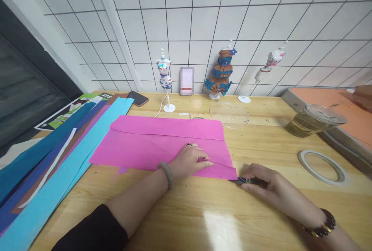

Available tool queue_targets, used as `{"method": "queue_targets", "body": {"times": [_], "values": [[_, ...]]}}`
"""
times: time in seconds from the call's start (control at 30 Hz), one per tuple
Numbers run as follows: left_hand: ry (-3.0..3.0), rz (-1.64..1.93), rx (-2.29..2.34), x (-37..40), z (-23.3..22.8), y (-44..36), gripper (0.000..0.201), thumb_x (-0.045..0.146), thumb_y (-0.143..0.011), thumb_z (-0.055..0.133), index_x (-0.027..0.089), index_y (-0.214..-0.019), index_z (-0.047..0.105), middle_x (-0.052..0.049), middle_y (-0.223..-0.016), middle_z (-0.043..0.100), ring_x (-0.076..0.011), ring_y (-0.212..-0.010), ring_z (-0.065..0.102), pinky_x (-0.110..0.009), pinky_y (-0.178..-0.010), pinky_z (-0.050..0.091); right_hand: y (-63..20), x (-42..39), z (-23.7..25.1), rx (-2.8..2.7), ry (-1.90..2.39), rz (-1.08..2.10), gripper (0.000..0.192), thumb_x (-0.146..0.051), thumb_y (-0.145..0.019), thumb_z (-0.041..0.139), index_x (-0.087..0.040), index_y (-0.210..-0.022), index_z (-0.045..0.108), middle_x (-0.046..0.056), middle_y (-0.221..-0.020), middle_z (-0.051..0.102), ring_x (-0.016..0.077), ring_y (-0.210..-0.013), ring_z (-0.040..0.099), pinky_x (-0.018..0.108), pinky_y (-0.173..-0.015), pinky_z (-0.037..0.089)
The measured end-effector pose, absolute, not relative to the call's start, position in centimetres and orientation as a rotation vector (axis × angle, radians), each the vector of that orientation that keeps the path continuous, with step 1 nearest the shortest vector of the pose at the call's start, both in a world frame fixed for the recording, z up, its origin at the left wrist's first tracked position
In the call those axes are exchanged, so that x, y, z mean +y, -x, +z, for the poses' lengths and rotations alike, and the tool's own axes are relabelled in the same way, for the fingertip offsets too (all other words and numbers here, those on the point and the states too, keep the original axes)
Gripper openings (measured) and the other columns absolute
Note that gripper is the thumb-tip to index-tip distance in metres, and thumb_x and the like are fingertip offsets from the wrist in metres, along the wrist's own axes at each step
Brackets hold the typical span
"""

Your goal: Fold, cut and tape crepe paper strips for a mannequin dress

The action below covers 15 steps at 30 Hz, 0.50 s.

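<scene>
A bright pink sheet of paper or fabric (157, 148) lies across the table, with a folded strip along its far side. My left hand (190, 160) rests on it near the right end, fingers curled and thumb and forefinger closed on a raised fold at the near edge. At the sheet's near right corner, my right hand (266, 183) grips a small dark hand tool (240, 181). Its tip meets the corner. Most of the tool is hidden by my fingers, so its exact kind is unclear.
Coloured strips (78, 154) lie at left beside a dark phone (138, 98). Several small mannequins (164, 74) stand along the wall near a propped phone (186, 81). At right are a tape roll (303, 165), a lidded cup (305, 123) and an orange surface with another person's hand (364, 97).
</scene>
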<state>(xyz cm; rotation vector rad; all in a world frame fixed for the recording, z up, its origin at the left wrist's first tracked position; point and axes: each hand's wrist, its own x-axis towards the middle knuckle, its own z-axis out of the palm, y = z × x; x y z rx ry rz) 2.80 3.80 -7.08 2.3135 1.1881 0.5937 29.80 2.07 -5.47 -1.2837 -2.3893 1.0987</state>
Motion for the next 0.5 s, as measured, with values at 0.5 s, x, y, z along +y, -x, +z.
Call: {"method": "queue_targets", "body": {"times": [0.5], "values": [[-2.338,0.613,1.169,4.0,-7.89,-2.67,0.03,0.043,-0.085,0.052,0.018,-0.074,0.065,0.001,-0.07,0.064,-0.0123,-0.072,0.054,-0.026,-0.073,0.034,-28.94,1.93,-5.37,-2.421,1.225,1.04,0.026,-0.042,-0.083,0.053,-0.022,-0.095,0.064,0.007,-0.097,0.065,0.0186,-0.089,0.06,0.033,-0.079,0.049]]}}
